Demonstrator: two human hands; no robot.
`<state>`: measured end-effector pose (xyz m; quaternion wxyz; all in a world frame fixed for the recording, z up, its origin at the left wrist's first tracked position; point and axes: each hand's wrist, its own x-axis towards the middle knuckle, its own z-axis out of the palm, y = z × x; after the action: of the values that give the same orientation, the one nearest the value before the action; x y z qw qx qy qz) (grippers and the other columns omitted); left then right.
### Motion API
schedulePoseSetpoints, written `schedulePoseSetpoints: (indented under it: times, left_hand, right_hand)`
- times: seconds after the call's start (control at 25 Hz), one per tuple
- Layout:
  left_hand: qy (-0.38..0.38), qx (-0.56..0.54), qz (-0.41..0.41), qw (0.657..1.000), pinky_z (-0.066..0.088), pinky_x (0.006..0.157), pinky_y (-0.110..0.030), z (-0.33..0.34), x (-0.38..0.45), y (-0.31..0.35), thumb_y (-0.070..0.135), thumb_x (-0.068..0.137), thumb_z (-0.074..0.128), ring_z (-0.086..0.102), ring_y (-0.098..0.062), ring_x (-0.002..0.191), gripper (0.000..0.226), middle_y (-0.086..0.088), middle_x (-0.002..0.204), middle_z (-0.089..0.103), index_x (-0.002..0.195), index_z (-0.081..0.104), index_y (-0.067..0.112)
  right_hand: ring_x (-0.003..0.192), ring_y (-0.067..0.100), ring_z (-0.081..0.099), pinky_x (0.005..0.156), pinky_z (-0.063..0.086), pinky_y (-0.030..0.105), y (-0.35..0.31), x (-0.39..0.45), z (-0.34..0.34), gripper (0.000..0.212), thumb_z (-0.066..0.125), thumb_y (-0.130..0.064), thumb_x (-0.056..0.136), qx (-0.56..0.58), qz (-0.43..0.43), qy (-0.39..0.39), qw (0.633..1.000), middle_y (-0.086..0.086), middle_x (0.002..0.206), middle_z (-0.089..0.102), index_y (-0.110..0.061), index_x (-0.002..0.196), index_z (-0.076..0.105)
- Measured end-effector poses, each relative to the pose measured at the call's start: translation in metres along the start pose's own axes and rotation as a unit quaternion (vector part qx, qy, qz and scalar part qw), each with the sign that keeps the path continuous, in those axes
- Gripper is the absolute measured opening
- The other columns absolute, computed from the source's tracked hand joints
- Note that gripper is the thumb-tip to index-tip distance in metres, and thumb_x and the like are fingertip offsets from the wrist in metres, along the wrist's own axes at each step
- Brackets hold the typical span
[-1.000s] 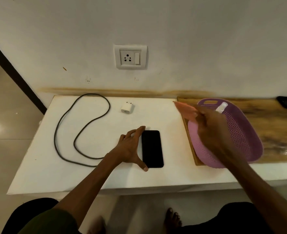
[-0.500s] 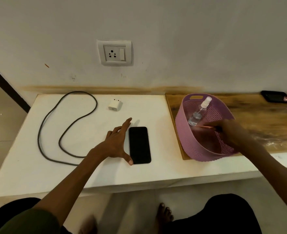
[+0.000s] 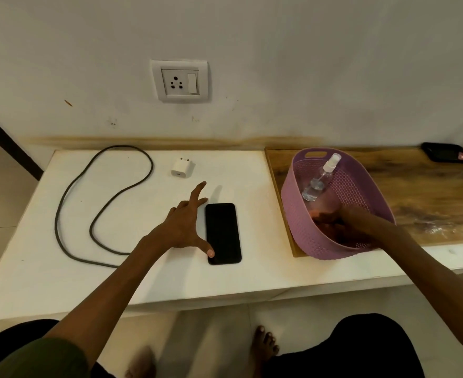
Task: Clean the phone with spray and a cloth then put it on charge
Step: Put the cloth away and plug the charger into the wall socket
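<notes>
White counter (image 3: 148, 271) against a white wall (image 3: 279, 50), wood-look slab (image 3: 429, 197) butted on its right side. Tiled floor below, bare feet (image 3: 264, 342) visible. Wall socket w/ switch (image 3: 180, 81) above counter, nothing plugged in.

Phone (image 3: 223, 233) flat on white counter, screen up & dark, long axis running near-to-far, slight tilt. White charger brick (image 3: 180, 167) further back, pins pointing toward wall. Dark cable (image 3: 99, 203) looped to left, not connected to either.

Left hand (image 3: 185, 223) spread wide, flat beside phone's left edge, thumb tip on lower-left corner, fingers pointing away toward wall.

Purple basket (image 3: 298, 214) on wood slab. Clear spray bottle (image 3: 320, 178) leaning inside, nozzle up toward far rim. Right hand (image 3: 353, 222) down in basket on reddish cloth (image 3: 325, 216); blurred, can't tell if gripping or just touching.

Second dark device (image 3: 445, 156) far right on wood, well apart from everything.
</notes>
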<state>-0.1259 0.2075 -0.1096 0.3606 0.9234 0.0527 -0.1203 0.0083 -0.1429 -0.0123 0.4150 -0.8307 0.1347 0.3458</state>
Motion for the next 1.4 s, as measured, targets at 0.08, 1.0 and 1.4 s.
schedulePoseSetpoints:
  times: [0.08,1.0,1.4]
  left_hand:
    - [0.002,-0.042,-0.01,0.999,0.026,0.115,-0.05,-0.002,-0.003,0.004,0.051,0.037,0.097,0.032,-0.03,0.142,0.157,-0.004,0.156,0.038,0.148,-0.014,0.044]
    - [0.132,-0.05,-0.163,0.976,0.048,0.065,-0.023,-0.048,-0.043,-0.038,0.058,0.072,0.078,0.066,-0.006,0.076,0.034,0.014,0.076,0.066,0.087,0.072,0.028]
    - [0.087,-0.007,-0.149,0.985,0.045,0.069,-0.023,-0.034,-0.028,-0.043,0.029,0.078,0.081,0.066,-0.014,0.086,0.018,0.003,0.095,0.074,0.094,0.076,0.022]
  right_hand:
    - [0.088,0.024,0.056,0.078,0.047,0.034,-0.002,-0.003,-0.004,0.051,0.058,-0.01,0.091,-0.029,0.008,-0.023,0.999,0.006,0.098,0.057,-0.009,0.138,0.037]
    - [0.081,0.013,0.063,0.083,0.052,0.03,-0.162,0.037,0.19,0.041,0.057,0.008,0.085,-0.281,-0.454,0.083,0.841,0.007,0.11,0.07,-0.018,0.115,0.068]
    - [0.105,0.03,0.056,0.088,0.053,0.045,-0.159,0.107,0.272,0.073,0.052,0.01,0.075,-0.414,-0.457,0.014,0.787,0.006,0.122,0.045,-0.036,0.132,0.048]
